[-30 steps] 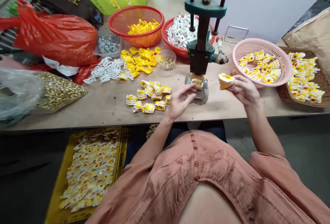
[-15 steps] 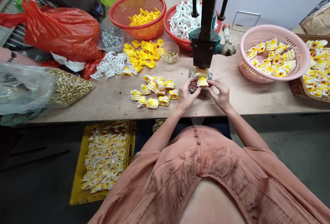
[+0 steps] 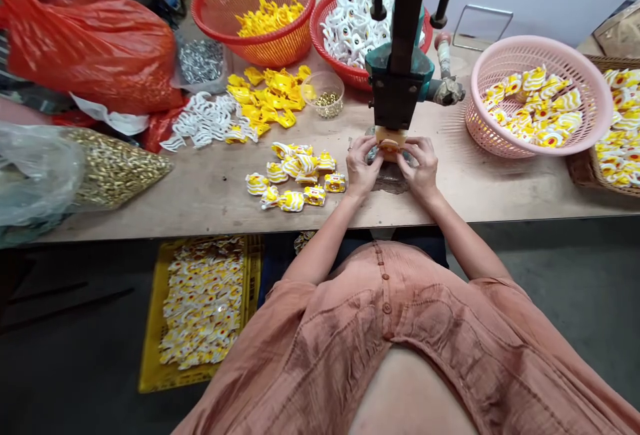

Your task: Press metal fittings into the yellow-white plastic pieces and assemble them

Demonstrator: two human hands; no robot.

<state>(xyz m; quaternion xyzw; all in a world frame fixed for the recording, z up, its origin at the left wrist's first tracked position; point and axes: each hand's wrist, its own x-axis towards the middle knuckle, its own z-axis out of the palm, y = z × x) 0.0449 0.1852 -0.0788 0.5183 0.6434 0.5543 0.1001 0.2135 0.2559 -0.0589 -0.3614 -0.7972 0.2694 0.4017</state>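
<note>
Pinching a small piece between their fingertips, the left hand and right hand faced each other; the press rose above them, striped pieces leftward.

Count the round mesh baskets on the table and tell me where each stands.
3: a red basket at the back, left of the press; a second red basket, partly hidden behind the press; a pink basket to the right. No others show.

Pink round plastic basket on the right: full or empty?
The pink basket is part-full: yellow-and-white striped pieces lie inside, with its bare mesh wall showing above them.
</note>
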